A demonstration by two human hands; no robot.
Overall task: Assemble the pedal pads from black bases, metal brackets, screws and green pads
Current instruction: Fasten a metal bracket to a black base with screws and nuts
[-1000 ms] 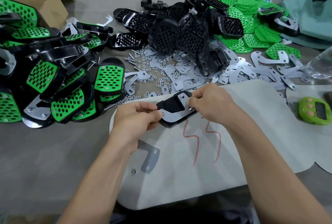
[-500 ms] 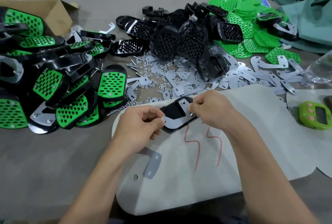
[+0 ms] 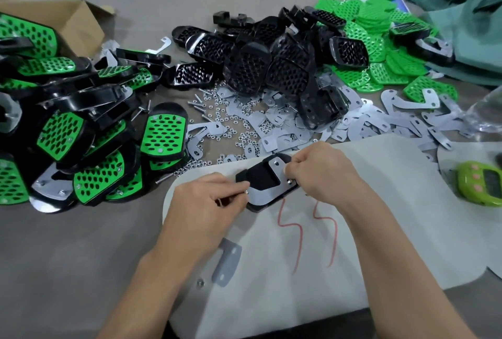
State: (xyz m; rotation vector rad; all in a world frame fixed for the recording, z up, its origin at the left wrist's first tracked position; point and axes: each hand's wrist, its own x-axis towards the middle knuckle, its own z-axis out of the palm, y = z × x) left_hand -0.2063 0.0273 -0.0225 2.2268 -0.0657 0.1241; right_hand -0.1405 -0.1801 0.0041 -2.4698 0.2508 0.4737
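Black plastic and shiny metal sit in curled fingers: the left hand (image 3: 206,203) pinches the metal bracket's (image 3: 267,193) left edge, and the right hand (image 3: 317,173) grips the right edge of the black base (image 3: 259,175) under it, at the white mat's (image 3: 380,203) far edge. Open mat lies nearer, around a spare bracket (image 3: 226,262).

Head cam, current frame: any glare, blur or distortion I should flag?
Head view: soft, even light with faint shadows; glare streaks on the glossy pile of black bases; wide-angle bowing toward the edges; teal fabric at top right is smeared; held base at centre is sharp.
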